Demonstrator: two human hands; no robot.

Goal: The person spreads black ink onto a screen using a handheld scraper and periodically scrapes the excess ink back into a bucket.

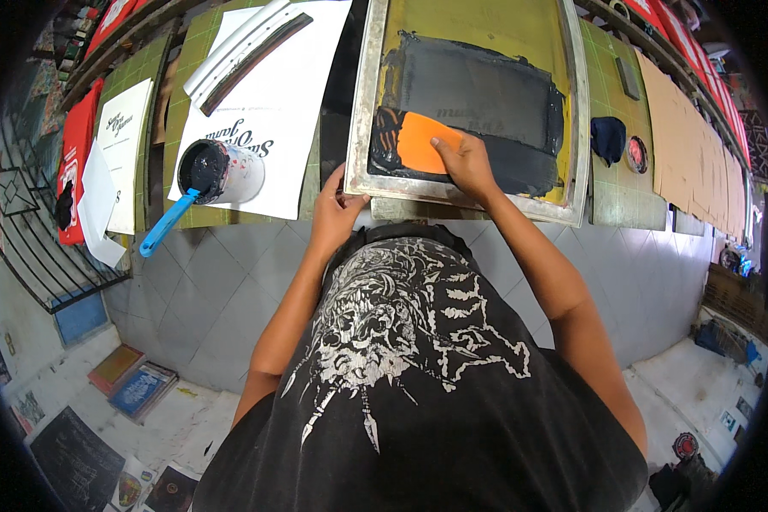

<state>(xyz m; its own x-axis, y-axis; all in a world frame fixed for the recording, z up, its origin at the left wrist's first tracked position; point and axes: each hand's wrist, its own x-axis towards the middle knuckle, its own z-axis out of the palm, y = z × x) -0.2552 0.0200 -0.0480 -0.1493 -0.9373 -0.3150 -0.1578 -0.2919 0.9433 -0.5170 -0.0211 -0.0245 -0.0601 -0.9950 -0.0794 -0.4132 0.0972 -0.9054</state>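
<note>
A silk-screen printing frame (576, 128) with a pale, stained rim lies on the table before me. Dark ink (486, 94) covers much of its yellowish mesh, thickest around the sides and lower part. My right hand (467, 164) is closed on an orange plastic scraper (422, 141), which rests flat on the inked mesh at the lower left. Ink streaks show beside the scraper's left edge. My left hand (337, 209) grips the frame's near left corner, thumb below the rim and some fingers hidden behind it.
Left of the frame, an ink tub (243, 175) with a blue-handled tool (169, 224) stands by printed white paper (303, 94). A long squeegee (247, 55) lies on that paper. To the right are a dark cloth (607, 141), a small round tin (637, 154) and cardboard (691, 145).
</note>
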